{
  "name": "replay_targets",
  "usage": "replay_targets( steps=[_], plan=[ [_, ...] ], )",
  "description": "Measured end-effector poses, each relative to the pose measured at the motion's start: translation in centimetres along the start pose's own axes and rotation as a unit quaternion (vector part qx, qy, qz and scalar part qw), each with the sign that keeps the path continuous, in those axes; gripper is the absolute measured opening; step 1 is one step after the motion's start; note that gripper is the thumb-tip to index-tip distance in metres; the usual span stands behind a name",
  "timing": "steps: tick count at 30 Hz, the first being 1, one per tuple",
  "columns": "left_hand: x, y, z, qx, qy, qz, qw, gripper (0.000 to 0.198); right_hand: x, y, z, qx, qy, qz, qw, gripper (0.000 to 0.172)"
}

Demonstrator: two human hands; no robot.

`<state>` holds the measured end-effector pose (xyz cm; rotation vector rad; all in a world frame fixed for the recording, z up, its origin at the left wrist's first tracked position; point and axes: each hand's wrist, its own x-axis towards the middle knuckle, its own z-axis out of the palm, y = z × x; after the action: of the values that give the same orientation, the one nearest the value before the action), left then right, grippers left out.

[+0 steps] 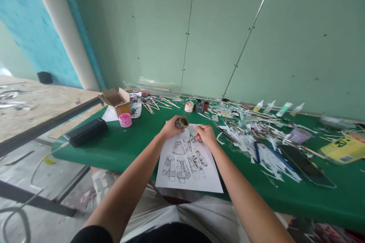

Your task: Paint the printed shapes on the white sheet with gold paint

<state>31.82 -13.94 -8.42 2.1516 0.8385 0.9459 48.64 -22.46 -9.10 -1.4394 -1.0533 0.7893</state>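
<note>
A white sheet (211, 180) printed with black-outlined patterned shapes lies on the green table before me. Over its upper left corner, my left hand (170, 127) is closed around a small open paint jar (182, 122) with dark olive contents, its mouth tipped toward me. My right hand (206, 135) pinches a thin paintbrush (196, 136) with a reddish handle. The brush tip points down-left at one of the upper shapes; whether it touches the paper I cannot tell. Some shapes on the right side carry brownish patches.
A pink paint jar (125, 120), a cardboard box (116, 100) and a black oblong device (85, 132) stand to the left. Several paint jars (189, 107) sit behind the sheet. Paper scraps, brushes, glue bottles (283, 109), a phone (306, 165) and a yellow packet (345, 148) cover the right.
</note>
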Motion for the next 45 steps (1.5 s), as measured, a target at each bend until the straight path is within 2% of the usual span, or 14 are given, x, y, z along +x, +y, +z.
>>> replay_targets(
  steps=[11,17,22,33,45],
  plan=[
    [0.02,-0.08,-0.04,0.000,-0.003,-0.001,1.000,0.049,0.06,0.10,-0.02,0.036,0.002,0.005,0.999,0.043],
    [0.16,-0.43,0.09,0.005,-0.003,0.003,1.000,0.049,0.09,0.07,-0.19,0.088,0.005,0.005,0.996,0.053],
    [0.17,-0.51,0.15,0.002,-0.001,0.003,1.000,0.049,0.10,0.10,-0.18,0.086,-0.008,0.000,0.996,0.060],
    [0.05,0.06,-0.03,0.004,-0.001,-0.004,1.000,0.051,-0.04,0.19,0.01,0.031,0.003,-0.013,0.999,0.043],
    [-0.01,0.32,-0.07,0.007,-0.001,-0.015,1.000,0.052,-0.04,0.31,0.10,-0.014,-0.006,-0.034,0.999,0.043]
  ],
)
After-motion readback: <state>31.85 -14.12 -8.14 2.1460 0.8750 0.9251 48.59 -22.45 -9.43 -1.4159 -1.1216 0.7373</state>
